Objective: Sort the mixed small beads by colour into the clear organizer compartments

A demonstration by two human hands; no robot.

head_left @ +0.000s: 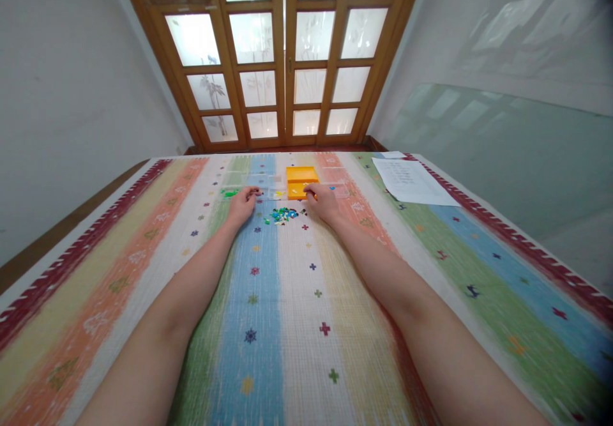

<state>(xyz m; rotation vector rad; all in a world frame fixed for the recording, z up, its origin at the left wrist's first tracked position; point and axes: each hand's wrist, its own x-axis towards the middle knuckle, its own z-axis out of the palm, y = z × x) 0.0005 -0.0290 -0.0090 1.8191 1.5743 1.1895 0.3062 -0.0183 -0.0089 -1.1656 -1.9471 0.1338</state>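
My left hand (243,205) is at the left of the work spot, fingers drawn together at the near edge of a clear plastic box. Green small pieces (230,193) lie in a clear box just left of it. My right hand (324,202) reaches over the right front corner of an open orange box (302,174), its fingertips pinched. Whatever either hand holds is too small to make out. Between and a little nearer than the hands lies a loose pile of tiny blue, green, white and dark pieces (284,215).
Yellow pieces (278,193) sit in a clear box left of the orange one. A few blue pieces (332,188) show in a clear box on the right. Printed paper (412,182) lies at the far right on the striped tablecloth (301,349). Wooden glazed doors (287,68) stand beyond the table.
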